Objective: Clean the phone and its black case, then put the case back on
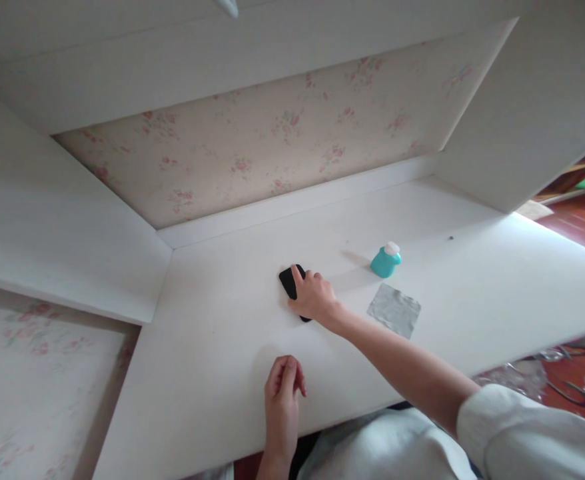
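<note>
A black smartphone [288, 283] lies flat on the white desk [212, 327]. My right hand [315, 295] reaches over it from the right, with its thumb at the near left edge and its index finger across the top part. The hand covers the middle of the phone. Closer to the desk's front edge is my left hand [283, 387], its fingers loosely curled and nothing visible in them. To the right of my right hand stands a small turquoise bottle with a white top [385, 261]. A crinkled grey cloth [395, 310] lies just in front of that bottle.
A tiny dark object [451, 238] sits on the desk further right. White panels [537, 113] rise at both sides, and floral wallpaper [292, 140] shows behind. Beyond the right front edge, clear and metallic items [562, 377] lie over a reddish floor.
</note>
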A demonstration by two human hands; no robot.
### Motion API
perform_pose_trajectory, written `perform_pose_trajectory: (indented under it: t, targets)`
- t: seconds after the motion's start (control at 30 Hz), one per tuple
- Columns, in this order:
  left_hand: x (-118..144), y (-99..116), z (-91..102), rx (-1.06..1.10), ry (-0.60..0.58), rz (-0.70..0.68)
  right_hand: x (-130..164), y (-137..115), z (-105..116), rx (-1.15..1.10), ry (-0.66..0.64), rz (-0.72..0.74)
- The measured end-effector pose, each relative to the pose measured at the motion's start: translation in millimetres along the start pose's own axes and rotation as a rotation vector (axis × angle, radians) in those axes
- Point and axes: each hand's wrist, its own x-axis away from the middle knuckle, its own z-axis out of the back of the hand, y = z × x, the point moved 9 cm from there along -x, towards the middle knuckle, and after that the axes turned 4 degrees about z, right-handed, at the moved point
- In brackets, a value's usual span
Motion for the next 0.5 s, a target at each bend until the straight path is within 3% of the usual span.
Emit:
perform_pose_trajectory:
  t: [0.3,0.5]
  targets:
    - [9.6,-1.0,-38.5,-0.179,-0.139,0.135,20.3,26.5,24.2,-0.191,-0.035,0.025]
    - [2.0,5.9,-74.3,-0.095,-0.194,0.019,58.6,43.8,40.6,-0.302,0.034,0.014]
